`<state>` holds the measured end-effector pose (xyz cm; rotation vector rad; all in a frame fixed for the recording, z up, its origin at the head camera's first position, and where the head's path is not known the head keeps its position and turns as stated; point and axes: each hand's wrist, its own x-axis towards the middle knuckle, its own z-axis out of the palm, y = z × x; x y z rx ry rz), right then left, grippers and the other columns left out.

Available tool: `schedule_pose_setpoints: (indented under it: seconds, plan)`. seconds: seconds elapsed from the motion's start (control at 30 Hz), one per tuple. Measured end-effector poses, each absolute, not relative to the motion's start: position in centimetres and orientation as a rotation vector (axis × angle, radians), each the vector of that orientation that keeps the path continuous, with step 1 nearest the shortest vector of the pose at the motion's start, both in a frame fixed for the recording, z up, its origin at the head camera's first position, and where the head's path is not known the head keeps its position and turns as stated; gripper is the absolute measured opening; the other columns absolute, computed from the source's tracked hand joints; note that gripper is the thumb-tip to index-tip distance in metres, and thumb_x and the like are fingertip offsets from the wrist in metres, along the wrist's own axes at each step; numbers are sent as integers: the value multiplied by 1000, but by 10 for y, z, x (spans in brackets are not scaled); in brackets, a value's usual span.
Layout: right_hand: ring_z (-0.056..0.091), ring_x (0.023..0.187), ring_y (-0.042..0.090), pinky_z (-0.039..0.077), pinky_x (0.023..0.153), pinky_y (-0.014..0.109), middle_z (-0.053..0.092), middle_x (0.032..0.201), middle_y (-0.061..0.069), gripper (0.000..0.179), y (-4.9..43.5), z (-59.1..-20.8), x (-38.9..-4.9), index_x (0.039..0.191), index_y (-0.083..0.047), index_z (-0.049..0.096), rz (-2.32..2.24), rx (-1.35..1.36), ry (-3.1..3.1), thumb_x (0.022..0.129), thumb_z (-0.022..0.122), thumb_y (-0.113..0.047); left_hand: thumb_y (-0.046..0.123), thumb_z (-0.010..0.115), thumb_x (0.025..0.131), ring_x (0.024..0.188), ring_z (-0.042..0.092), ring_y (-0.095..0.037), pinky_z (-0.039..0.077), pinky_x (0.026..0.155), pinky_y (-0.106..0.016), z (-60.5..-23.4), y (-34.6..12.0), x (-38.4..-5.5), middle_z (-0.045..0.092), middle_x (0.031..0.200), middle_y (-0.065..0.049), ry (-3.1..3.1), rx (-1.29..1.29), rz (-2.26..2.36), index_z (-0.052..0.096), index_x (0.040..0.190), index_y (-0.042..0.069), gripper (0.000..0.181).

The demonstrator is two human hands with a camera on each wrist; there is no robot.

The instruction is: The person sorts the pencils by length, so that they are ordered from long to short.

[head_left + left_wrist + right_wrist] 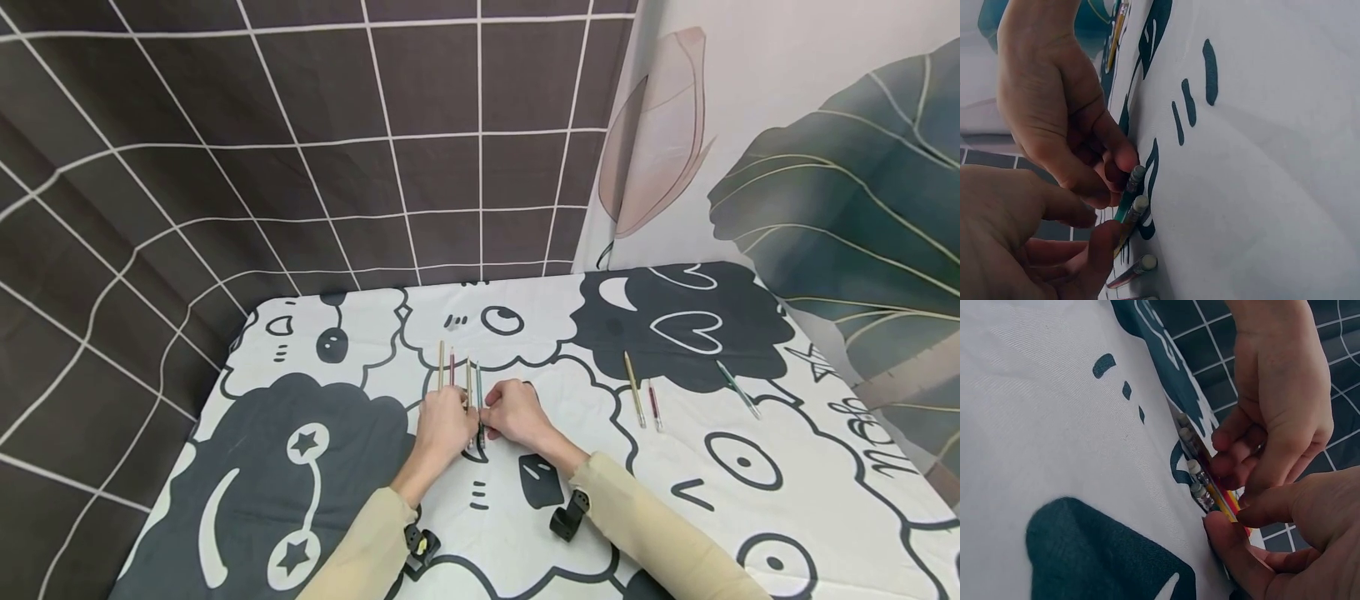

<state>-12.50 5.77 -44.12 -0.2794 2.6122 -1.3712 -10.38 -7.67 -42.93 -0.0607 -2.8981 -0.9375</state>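
Observation:
Several pencils lie side by side in a row on the patterned cloth, eraser ends toward the person. My left hand [446, 421] reaches over the row, its thumb and fingers pinching a yellow pencil [1139, 207]. Close on its right, my right hand [517, 410] holds the green pencil [480, 385] between thumb and fingertips, near the eraser end. Left of these two are a red pencil [452, 363] and another yellow pencil [441, 358], partly covered by the left hand. In the right wrist view the fingertips of both hands nearly meet over the row.
Apart on the right of the cloth [570, 575] lie a yellow pencil [634, 390], a short red pencil [655, 406] and a green pencil [738, 389]. A dark grid-patterned curtain [420, 100] hangs behind, and a leaf-printed curtain [787, 100] at the right.

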Motion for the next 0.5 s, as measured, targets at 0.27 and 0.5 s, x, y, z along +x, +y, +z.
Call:
schedule_pose_setpoints:
  seconds: [0.27, 0.5]
  plan:
    - [65, 49, 16, 48, 50, 25, 66, 62, 1, 13, 70, -438, -123, 91, 7, 65, -1431, -254, 2580, 82, 69, -3, 4, 70, 80, 46, 52, -12, 43, 43, -26, -428, -69, -103, 62, 60, -5, -2750, -83, -1017, 71, 82, -3, 7]
    - [66, 51, 20, 47, 50, 25, 67, 65, 3, 8, 90, -431, -119, 91, 5, 66, -1477, -228, 2599, 85, 68, 1, 4, 70, 78, 48, 54, -11, 44, 46, -28, -432, -55, -104, 63, 60, -2, -2696, -97, -1092, 70, 74, 3, 4]
